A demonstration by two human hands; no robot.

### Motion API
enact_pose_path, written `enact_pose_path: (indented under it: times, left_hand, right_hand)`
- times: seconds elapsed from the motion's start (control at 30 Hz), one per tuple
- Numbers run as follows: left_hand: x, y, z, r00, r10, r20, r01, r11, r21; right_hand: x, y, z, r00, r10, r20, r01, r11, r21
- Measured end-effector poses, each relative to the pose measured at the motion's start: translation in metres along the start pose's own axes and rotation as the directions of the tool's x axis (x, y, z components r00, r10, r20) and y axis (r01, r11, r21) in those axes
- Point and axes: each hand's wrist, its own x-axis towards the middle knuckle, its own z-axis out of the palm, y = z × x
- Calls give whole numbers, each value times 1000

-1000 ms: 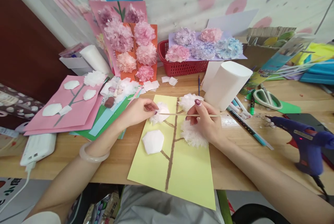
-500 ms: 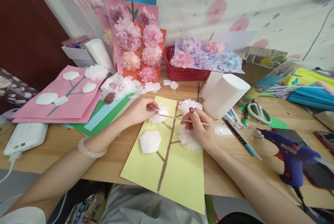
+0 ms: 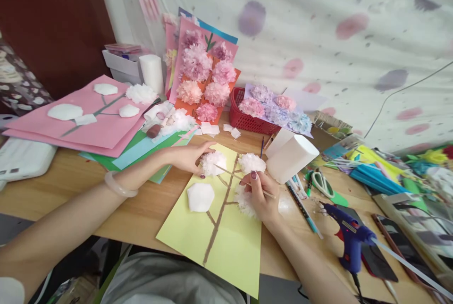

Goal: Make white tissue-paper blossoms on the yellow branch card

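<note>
L hand is cupping the L edge of the upper-left white flower, thumb & fingers wide apart; R hand is pinching a thin stick, its tip touching that flower. Yellow sheet is lying under it all on the table, glue gun sitting far R.

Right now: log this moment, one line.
left hand: at upper-left white flower | right hand: holding thin stick, tip over flower | yellow sheet: on table | glue gun: on table
</note>
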Motion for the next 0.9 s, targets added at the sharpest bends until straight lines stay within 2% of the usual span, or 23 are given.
enact_pose_path:
  times: [0.13, 0.27, 0.43, 0.6, 0.9]
  left_hand:
    - [3, -8, 3, 1000, 14, -28, -15, 1000, -12]
    - [4, -16, 5, 997, 47, -54, -51, 996, -73]
    - [5, -17, 4, 996, 62, -66, -66, 995, -73]
    - [4, -13, 3, 997, 62, -53, -65, 997, -47]
    - [7, -19, 3, 995, 89, -48, -91, 995, -47]
  right_hand:
    - [5, -9, 8, 981, 144, -129, -144, 990, 10]
    - [25, -28, 13, 978, 124, -170, -145, 983, -112]
    - [55, -55, 25, 988, 75, -133, -110, 954, -279]
    - [59, -69, 37, 998, 31, -56, -50, 927, -371]
    - [61, -75, 38, 998, 40, 45, -22, 936, -352]
